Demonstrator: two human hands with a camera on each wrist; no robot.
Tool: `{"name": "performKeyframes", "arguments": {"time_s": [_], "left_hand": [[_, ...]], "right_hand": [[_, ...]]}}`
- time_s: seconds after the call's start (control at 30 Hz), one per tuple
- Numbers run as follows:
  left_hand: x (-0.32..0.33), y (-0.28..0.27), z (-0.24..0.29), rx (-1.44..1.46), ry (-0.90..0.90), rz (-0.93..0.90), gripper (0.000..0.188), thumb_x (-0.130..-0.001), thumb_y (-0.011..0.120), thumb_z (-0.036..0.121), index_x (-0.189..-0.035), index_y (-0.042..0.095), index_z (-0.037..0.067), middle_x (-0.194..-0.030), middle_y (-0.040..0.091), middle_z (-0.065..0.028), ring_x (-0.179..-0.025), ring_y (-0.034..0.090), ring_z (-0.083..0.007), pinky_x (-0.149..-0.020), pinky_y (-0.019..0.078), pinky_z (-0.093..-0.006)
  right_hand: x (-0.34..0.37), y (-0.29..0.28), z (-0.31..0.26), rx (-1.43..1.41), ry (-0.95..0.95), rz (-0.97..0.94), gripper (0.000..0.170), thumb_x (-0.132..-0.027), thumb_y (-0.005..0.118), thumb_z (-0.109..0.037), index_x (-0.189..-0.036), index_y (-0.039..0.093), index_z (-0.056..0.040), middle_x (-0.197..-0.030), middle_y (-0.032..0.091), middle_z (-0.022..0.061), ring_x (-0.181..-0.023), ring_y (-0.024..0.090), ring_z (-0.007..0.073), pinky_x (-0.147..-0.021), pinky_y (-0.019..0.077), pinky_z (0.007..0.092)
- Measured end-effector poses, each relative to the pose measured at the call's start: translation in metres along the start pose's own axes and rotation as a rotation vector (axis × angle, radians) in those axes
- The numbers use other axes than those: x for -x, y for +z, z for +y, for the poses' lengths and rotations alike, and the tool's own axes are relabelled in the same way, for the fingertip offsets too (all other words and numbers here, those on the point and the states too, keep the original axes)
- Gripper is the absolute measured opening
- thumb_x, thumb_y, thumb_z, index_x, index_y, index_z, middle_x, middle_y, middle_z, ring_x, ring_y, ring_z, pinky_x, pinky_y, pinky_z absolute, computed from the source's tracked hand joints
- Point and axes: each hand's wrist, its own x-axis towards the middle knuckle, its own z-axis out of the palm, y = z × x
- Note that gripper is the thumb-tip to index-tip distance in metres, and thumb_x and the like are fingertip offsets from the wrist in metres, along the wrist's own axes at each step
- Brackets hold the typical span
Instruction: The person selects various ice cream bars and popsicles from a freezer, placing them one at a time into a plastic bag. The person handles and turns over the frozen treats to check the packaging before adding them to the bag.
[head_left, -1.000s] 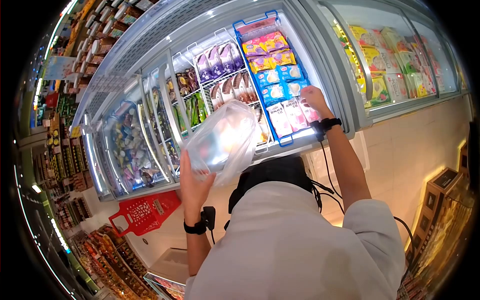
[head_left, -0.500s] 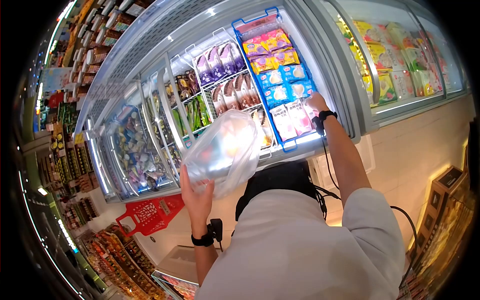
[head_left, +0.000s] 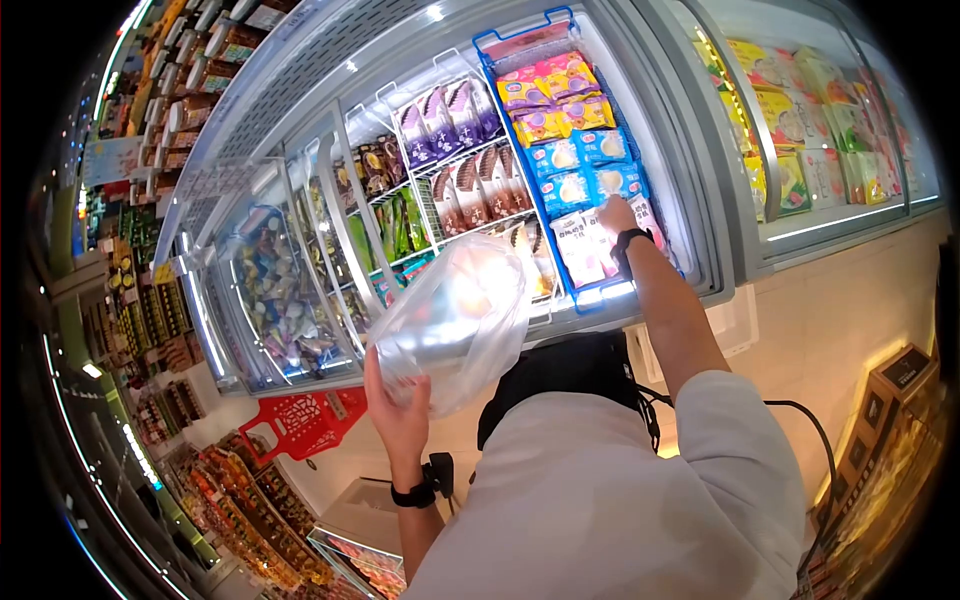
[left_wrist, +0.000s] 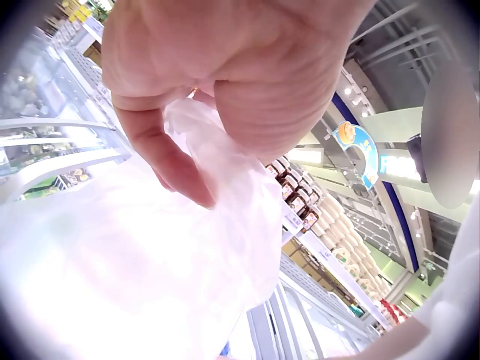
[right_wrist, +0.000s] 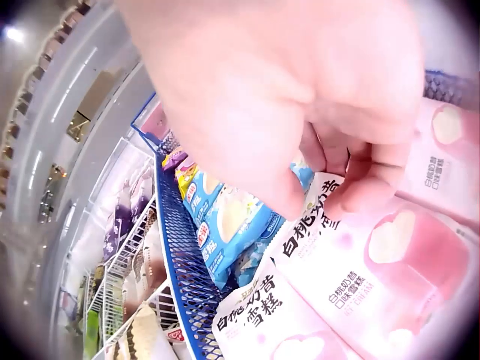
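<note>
My left hand point(head_left: 401, 417) holds a translucent plastic bag point(head_left: 455, 318) over the front of the freezer; in the left wrist view, fingers point(left_wrist: 169, 154) curl round the gathered bag point(left_wrist: 150, 255). My right hand point(head_left: 617, 217) is down in a blue wire basket at the freezer's right end. The right wrist view shows this hand point(right_wrist: 285, 90) pinching the top edge of a pink-and-white ice cream packet point(right_wrist: 375, 262). Another pink packet point(right_wrist: 289, 330) lies beside it, and blue packets point(right_wrist: 232, 225) lie behind. The blue basket's mesh wall point(right_wrist: 184, 262) runs alongside.
White wire baskets hold purple point(head_left: 440, 125) and brown packets point(head_left: 480, 190) left of the blue basket. Sliding glass lids cover the freezer's left part. A second freezer point(head_left: 830, 225) adjoins on the right. A red shopping basket point(head_left: 305, 422) is at lower left, below the freezer edge.
My right hand has moved left over the pink packets, from the right side of the blue basket. The left hand still holds the bag, shifted slightly right and down.
</note>
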Motion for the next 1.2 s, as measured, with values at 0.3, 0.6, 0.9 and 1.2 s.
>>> {"name": "performKeyframes", "arguments": {"time_s": [0.3,0.6,0.9,1.2], "left_hand": [[-0.005,-0.005,0.009,0.057,-0.078,-0.031,0.080,-0.080,0.069,-0.007,-0.152,0.035,-0.002,-0.152,0.041,-0.0168,-0.134,0.046,-0.0237,-0.099,0.0468,-0.0318],[-0.015,-0.001,0.000,0.014,0.049,-0.003,0.082,-0.077,0.062,-0.009,-0.153,0.033,0.000,-0.153,0.038,-0.0178,-0.106,0.058,-0.0180,-0.084,0.0513,-0.0277],[-0.016,0.001,-0.012,0.094,0.071,-0.017,0.085,-0.075,0.064,-0.010,-0.153,0.034,0.002,-0.152,0.039,-0.0158,-0.085,0.057,-0.0129,-0.083,0.0512,-0.0277],[-0.008,0.005,-0.013,0.135,0.086,0.013,0.083,-0.075,0.064,-0.008,-0.153,0.035,0.003,-0.150,0.040,-0.0169,-0.085,0.058,-0.0138,-0.088,0.0506,-0.0293]], "right_hand": [[-0.007,-0.014,-0.004,0.000,0.061,-0.036,0.025,-0.081,0.074,-0.022,-0.099,0.073,-0.0045,-0.107,0.072,0.0196,-0.104,0.068,0.0370,-0.089,0.0554,0.0438],[0.051,-0.116,-0.026,-0.467,-0.258,0.068,0.014,-0.088,0.071,-0.017,-0.085,0.069,-0.0029,-0.082,0.072,0.0115,-0.072,0.069,0.0223,-0.064,0.0545,0.0335],[0.109,-0.223,-0.132,-1.138,-0.288,-0.084,0.020,-0.097,0.067,-0.027,-0.093,0.063,-0.0082,-0.086,0.071,0.0035,-0.074,0.067,0.0111,-0.064,0.0538,0.0243],[0.138,-0.245,-0.199,-1.506,-0.576,-0.458,0.016,-0.101,0.060,-0.018,-0.111,0.059,-0.0052,-0.105,0.068,0.0104,-0.094,0.068,0.0199,-0.086,0.0594,0.0395]]}}
